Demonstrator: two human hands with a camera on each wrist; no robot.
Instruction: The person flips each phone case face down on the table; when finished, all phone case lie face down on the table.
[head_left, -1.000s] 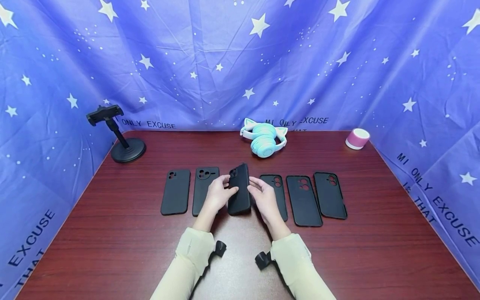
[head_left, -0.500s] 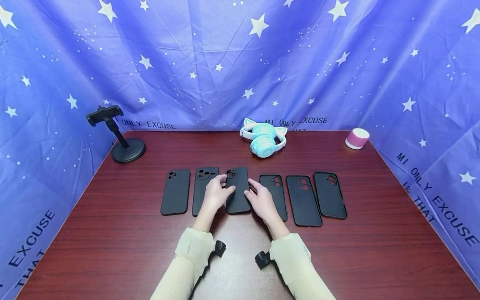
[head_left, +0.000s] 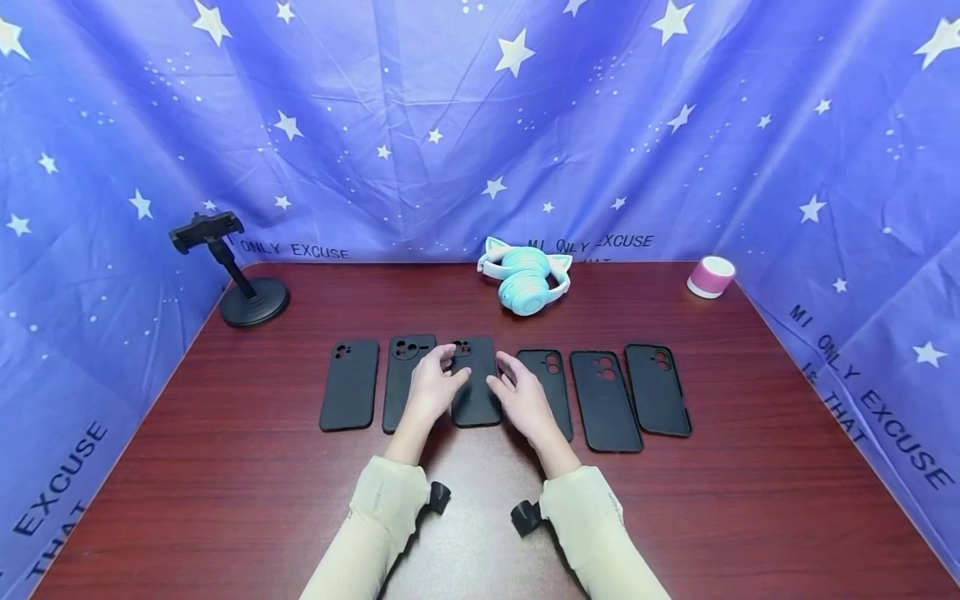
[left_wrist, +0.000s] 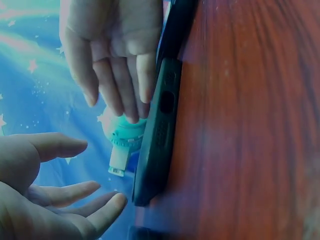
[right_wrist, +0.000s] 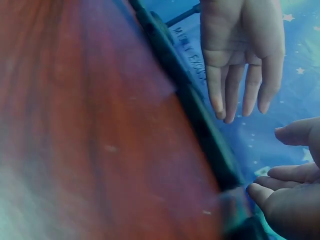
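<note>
In the head view, a row of black phone cases spans the table. The third from the left, a black phone case (head_left: 480,392), lies flat with its camera cutouts at the far left corner. My left hand (head_left: 431,387) hovers beside its left edge, partly hiding the second phone case (head_left: 400,379). On the other side, my right hand (head_left: 519,396) is near its right edge, covering part of the fourth case (head_left: 553,387). Both wrist views show loosely bent fingers with nothing between them. In the left wrist view the left hand's fingertips (left_wrist: 119,201) are just off the case.
One more case (head_left: 349,385) lies at the far left, two others (head_left: 606,400) at the right. Behind the row are blue cat-ear headphones (head_left: 525,279). A black phone stand (head_left: 243,283) stands back left, a pink-and-white round object (head_left: 710,277) back right.
The third phone case was held tilted up between both hands; it came down flat on the table and was let go. The hands stay close beside it.
</note>
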